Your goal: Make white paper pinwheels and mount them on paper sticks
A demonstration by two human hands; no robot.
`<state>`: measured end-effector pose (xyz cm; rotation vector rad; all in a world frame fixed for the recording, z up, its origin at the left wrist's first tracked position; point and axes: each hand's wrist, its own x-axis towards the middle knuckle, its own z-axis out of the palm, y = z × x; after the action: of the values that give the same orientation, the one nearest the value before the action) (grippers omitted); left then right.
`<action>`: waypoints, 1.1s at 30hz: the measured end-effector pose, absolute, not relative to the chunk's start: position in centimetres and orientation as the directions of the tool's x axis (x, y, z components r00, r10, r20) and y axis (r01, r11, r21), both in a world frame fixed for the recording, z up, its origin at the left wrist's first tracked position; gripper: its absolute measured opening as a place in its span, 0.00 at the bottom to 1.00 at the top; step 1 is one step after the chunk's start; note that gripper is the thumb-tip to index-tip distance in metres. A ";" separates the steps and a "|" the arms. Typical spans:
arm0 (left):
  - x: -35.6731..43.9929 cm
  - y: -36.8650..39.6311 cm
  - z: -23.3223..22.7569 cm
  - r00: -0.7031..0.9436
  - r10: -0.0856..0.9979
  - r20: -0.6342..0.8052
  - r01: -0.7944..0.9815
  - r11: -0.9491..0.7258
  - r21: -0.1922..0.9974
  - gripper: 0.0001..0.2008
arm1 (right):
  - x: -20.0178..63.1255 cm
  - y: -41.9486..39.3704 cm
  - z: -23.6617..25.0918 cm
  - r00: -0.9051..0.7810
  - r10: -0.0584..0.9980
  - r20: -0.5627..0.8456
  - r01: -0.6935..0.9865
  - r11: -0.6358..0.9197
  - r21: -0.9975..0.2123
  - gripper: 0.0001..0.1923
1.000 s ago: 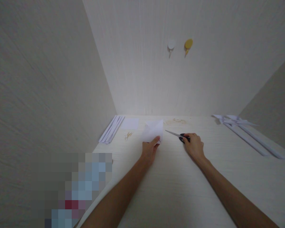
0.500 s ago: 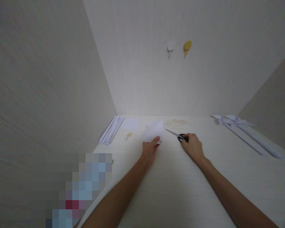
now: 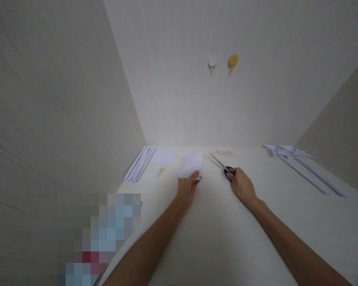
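Note:
My left hand (image 3: 188, 187) is closed on the lower edge of a white sheet of paper (image 3: 191, 165), thumb on top. The paper looks folded, with a loose lower corner by the fingers. To the right of it, my right hand (image 3: 243, 183) grips the black handles of a pair of scissors (image 3: 222, 162). The blades look slightly apart and point up and left, toward the back wall. A small gap separates the blade tips from the paper. How the fingers sit in the handle loops is partly hidden.
Rolled white paper strips (image 3: 140, 163) lie at the left edge, beside a flat white sheet (image 3: 163, 156) and several small sticks (image 3: 160, 171). Two paper pinwheels (image 3: 301, 169) with long stems lie at the right. White (image 3: 212, 61) and yellow (image 3: 233, 60) hooks are on the wall.
My right hand has turned the scissors so the blades point more steeply away from me. The left hand still holds the paper in about the same place. The view has shifted slightly.

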<state>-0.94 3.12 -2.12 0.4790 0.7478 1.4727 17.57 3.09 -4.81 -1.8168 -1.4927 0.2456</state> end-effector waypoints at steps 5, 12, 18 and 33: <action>-0.8 3.2 -2.2 -0.080 0.986 -0.147 -0.703 0.049 0.709 0.09 | 16.4 2.4 -4.0 0.283 0.917 0.282 0.485 0.117 -0.867 0.17; -0.6 3.5 -1.9 -0.146 0.978 -0.150 -0.669 0.014 0.743 0.09 | 13.4 -2.5 -3.2 -0.057 0.994 0.090 0.091 0.095 -0.991 0.21; -0.7 3.9 -2.4 -0.210 0.974 -0.089 -0.596 -0.055 0.801 0.08 | 13.8 -4.9 -3.3 -0.250 0.968 -0.008 0.144 0.029 -0.989 0.21; -0.6 4.3 -2.7 -0.251 0.963 -0.098 -0.598 -0.074 0.798 0.10 | 13.3 -4.4 -2.4 -0.288 0.946 -0.148 0.384 -0.027 -0.923 0.18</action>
<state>-0.62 4.25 -2.74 0.5636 0.8981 1.6306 13.28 -4.44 -2.36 -1.3976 -1.6992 1.3085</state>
